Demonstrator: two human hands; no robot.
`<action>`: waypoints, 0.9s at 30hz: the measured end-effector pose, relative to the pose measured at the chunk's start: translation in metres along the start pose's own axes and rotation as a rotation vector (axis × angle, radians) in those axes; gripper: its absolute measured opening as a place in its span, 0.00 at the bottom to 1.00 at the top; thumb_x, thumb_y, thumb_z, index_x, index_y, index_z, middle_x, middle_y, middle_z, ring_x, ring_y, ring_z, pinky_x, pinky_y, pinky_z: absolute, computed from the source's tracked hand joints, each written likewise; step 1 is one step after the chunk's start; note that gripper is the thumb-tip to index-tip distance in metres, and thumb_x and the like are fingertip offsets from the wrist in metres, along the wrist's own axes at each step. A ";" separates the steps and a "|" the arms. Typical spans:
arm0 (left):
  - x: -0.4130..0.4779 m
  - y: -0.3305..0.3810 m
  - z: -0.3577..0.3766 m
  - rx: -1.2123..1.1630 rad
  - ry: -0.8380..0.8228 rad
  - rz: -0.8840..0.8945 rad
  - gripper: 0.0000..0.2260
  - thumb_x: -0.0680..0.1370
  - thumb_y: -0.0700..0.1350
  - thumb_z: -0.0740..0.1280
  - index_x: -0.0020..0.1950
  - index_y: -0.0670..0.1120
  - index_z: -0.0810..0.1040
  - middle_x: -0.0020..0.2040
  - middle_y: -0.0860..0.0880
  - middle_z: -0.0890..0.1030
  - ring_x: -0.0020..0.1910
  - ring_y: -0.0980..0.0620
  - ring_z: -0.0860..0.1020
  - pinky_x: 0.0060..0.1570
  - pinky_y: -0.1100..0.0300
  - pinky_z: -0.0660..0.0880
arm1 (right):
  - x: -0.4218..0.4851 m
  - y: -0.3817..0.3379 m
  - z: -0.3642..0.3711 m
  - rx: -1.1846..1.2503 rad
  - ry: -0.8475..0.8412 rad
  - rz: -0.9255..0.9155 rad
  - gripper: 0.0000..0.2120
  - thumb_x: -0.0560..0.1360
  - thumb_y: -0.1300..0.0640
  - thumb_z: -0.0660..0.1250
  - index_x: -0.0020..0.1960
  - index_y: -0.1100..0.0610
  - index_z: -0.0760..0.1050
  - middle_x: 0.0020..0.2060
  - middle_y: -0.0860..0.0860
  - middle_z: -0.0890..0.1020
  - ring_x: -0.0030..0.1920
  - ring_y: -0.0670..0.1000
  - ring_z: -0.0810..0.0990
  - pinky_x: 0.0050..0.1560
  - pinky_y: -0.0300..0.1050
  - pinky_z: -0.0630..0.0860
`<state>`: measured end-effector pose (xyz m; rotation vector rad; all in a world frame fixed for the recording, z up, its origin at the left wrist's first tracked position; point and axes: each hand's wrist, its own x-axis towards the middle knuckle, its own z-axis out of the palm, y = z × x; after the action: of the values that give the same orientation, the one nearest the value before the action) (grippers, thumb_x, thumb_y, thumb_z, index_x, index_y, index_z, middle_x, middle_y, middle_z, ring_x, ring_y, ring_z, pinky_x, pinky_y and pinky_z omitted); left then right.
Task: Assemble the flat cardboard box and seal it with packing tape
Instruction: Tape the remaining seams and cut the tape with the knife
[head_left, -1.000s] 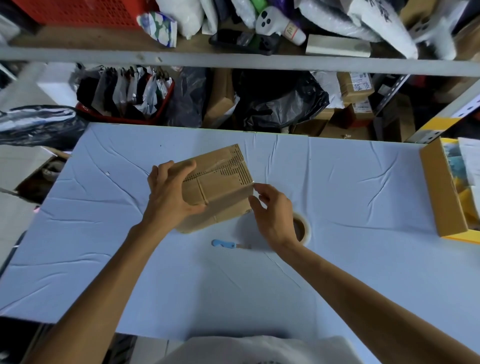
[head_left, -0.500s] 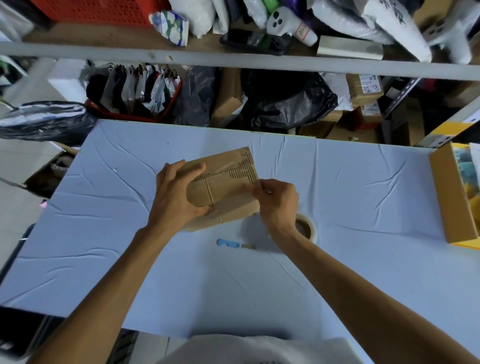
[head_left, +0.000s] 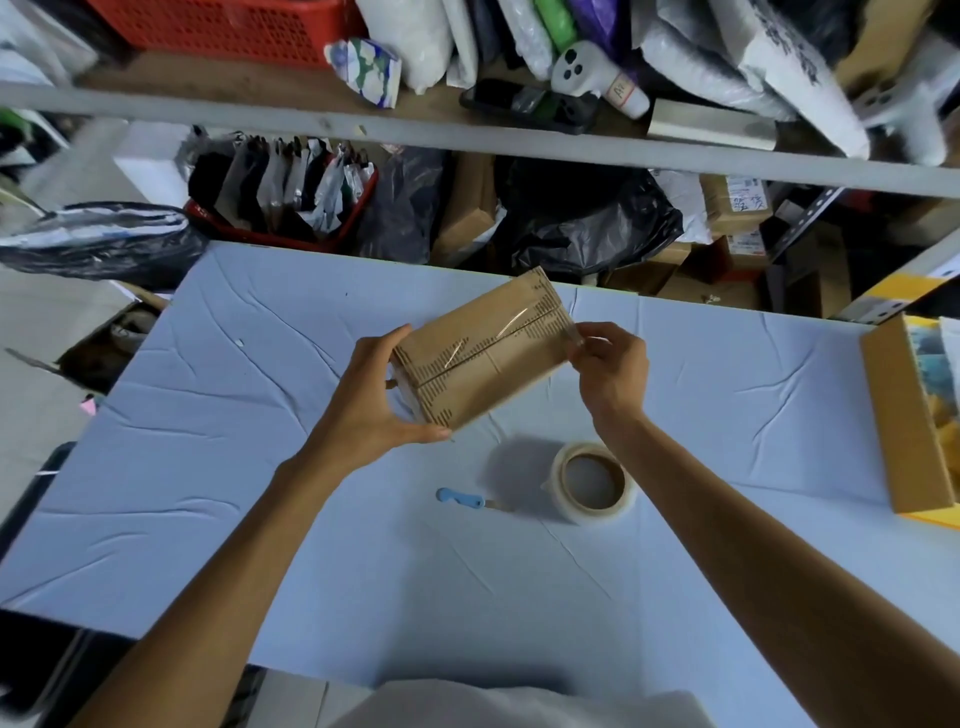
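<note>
While both hands work at mid-frame, the small brown cardboard box (head_left: 480, 358) is up off the light blue cloth-covered desk (head_left: 208, 467).

Left hand (head_left: 371, 402) has a wide grip around the box's lower-left end, thumb under the near corner, fingers wrapped over the far side. Right hand (head_left: 608, 371) is at the box's right end, fingertips pinched together on the loose end of the clear packing tape strip (head_left: 511, 327), which runs glossy along the top seam between the flaps. Box sits tilted, its long side running from lower left to upper right. Below the right wrist, the roll of clear packing tape (head_left: 592, 483) lies flat on the desk, and just left of it rests a small blue-handled cutter (head_left: 465, 499). At the right edge of the frame, an open yellow-brown cardboard carton (head_left: 904, 415) sits on the desk.
</note>
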<state>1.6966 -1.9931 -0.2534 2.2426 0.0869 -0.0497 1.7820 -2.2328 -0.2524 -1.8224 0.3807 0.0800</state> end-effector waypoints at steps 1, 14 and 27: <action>0.003 0.002 0.001 0.025 0.000 -0.017 0.52 0.56 0.53 0.82 0.74 0.51 0.59 0.67 0.51 0.64 0.64 0.54 0.67 0.59 0.59 0.71 | 0.004 0.001 0.002 0.006 0.008 0.009 0.11 0.74 0.64 0.69 0.56 0.62 0.80 0.47 0.56 0.84 0.46 0.52 0.81 0.49 0.44 0.78; 0.005 0.028 0.013 0.234 0.133 -0.193 0.36 0.65 0.61 0.75 0.65 0.45 0.66 0.60 0.43 0.66 0.59 0.44 0.68 0.50 0.52 0.76 | 0.004 -0.019 0.018 -0.011 -0.272 -0.002 0.41 0.70 0.64 0.75 0.75 0.59 0.57 0.68 0.55 0.71 0.62 0.53 0.75 0.47 0.34 0.74; 0.013 0.044 0.000 0.163 0.005 -0.232 0.32 0.77 0.56 0.64 0.76 0.58 0.50 0.56 0.40 0.78 0.52 0.42 0.77 0.54 0.46 0.75 | -0.014 -0.026 0.019 -0.509 -0.758 -0.287 0.63 0.55 0.55 0.84 0.77 0.54 0.47 0.71 0.53 0.60 0.67 0.54 0.64 0.70 0.48 0.65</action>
<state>1.7131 -2.0203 -0.2199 2.3847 0.3576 -0.1819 1.7790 -2.2058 -0.2301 -2.1555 -0.4775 0.6944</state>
